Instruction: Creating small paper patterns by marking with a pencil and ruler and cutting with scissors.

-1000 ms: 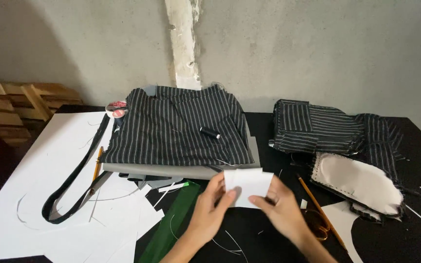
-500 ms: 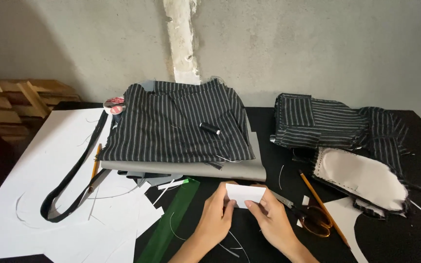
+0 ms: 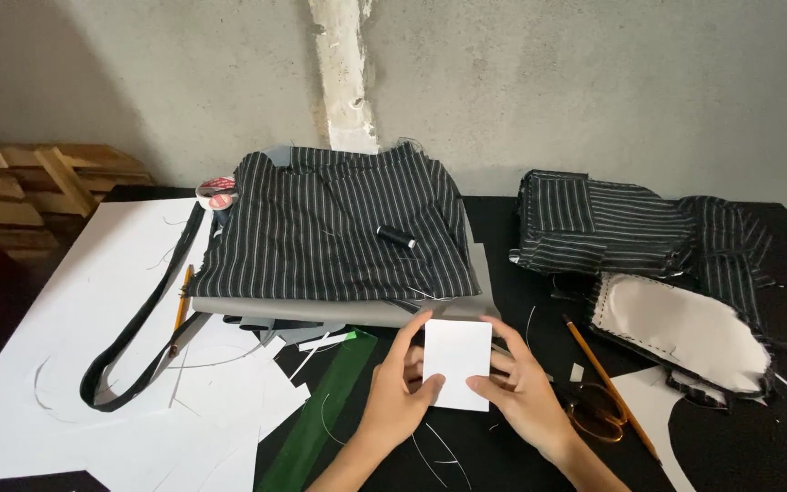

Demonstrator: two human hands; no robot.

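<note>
The black surface (image 3: 503, 228) runs wide under everything, and big white paper sheets (image 3: 75, 319) cover its left side. On them lies a long dark fabric strip (image 3: 143, 319), curving from near a roll of tape (image 3: 216, 191) down to a loop. Toward the wall a striped dark cloth (image 3: 321, 237) lies folded over a grey board (image 3: 321, 312), with a black thread spool (image 3: 396, 237) resting on the stripes. Another folded striped piece (image 3: 594, 223) sits to the right, and just beside it a pale lined panel (image 3: 680, 326) lies face up. A green ruler (image 3: 321, 401) slants by my left arm. Brown-handled scissors (image 3: 598, 412) lie near my right wrist, with a pencil (image 3: 608, 383) across them. Between my hands, just above the surface and near its front edge, is the white card (image 3: 456, 363). My left hand (image 3: 400, 401) pinches its left edge, thumb on the front. My right hand (image 3: 526, 396) does the same on the right edge, thumb at the lower corner, fingers behind: each grip closed on the card.
</note>
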